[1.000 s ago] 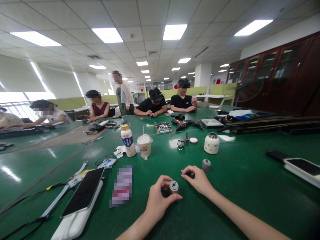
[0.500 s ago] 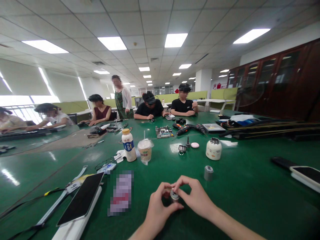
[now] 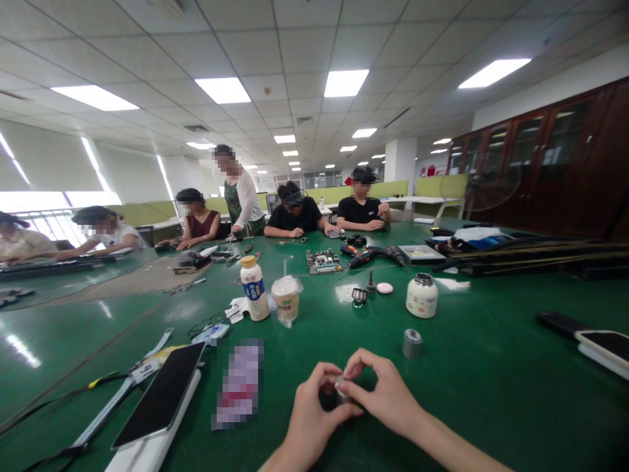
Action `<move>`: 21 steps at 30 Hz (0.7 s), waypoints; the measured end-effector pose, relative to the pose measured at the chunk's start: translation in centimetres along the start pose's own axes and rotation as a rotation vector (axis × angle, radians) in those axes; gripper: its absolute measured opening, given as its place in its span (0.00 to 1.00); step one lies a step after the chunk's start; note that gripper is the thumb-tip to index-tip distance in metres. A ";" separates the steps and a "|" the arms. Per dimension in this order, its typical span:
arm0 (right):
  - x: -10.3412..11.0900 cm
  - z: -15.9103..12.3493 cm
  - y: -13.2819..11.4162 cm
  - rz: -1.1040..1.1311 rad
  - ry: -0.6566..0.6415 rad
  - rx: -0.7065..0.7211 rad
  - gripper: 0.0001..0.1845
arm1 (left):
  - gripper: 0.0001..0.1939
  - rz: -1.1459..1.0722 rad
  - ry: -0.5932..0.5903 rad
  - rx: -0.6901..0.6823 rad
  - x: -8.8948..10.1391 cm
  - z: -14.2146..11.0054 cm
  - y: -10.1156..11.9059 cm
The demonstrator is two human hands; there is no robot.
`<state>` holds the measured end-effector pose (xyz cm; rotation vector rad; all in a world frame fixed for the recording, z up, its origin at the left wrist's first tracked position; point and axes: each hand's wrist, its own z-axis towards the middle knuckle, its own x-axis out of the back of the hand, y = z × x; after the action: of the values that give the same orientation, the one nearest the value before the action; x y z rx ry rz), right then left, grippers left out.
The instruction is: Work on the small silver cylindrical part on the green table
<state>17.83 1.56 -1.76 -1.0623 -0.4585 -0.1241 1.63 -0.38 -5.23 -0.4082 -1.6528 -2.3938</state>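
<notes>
A small silver metal cylinder [image 3: 343,397] is between my hands, low over the green table [image 3: 472,393]. My left hand [image 3: 318,401] curls around its left side, fingers and thumb wrapped about it. From the right, my right hand [image 3: 386,391] pinches at its top with thumb and index finger. Those fingertips cover most of the top, so any small part there is hidden. Beyond my right hand stands another grey metal cylinder [image 3: 412,345]. Farther back is a cream flask body [image 3: 421,297] with its mouth uncovered.
Ahead lie a dark lid-like part [image 3: 359,297], a pink disc [image 3: 384,288], a circuit board [image 3: 324,261] and a power drill [image 3: 361,257]. A milk bottle [image 3: 253,290] and a drink cup [image 3: 286,300] stand left of centre. A tablet [image 3: 160,396] lies near left. Several people sit opposite.
My right thumb and index finger have come down over the cylinder's top, covering more of it. The standing person across the table has leaned forward, an arm lowered to the table.
</notes>
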 end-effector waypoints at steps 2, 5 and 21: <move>-0.1 -0.1 0.7 0.034 0.053 0.002 0.06 | 0.22 0.002 0.005 0.000 0.0 0.0 0.1; -0.4 -0.5 2.2 0.155 0.079 -0.007 0.04 | 0.24 -0.013 0.005 -0.013 0.1 -0.1 0.4; -1.4 -1.2 2.9 0.121 -0.162 -0.011 0.11 | 0.03 0.150 0.097 -0.074 1.0 0.4 1.5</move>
<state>17.88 1.78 -5.21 -1.1126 -0.5386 0.0671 1.24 -0.52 -3.43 -0.4060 -1.4431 -2.3305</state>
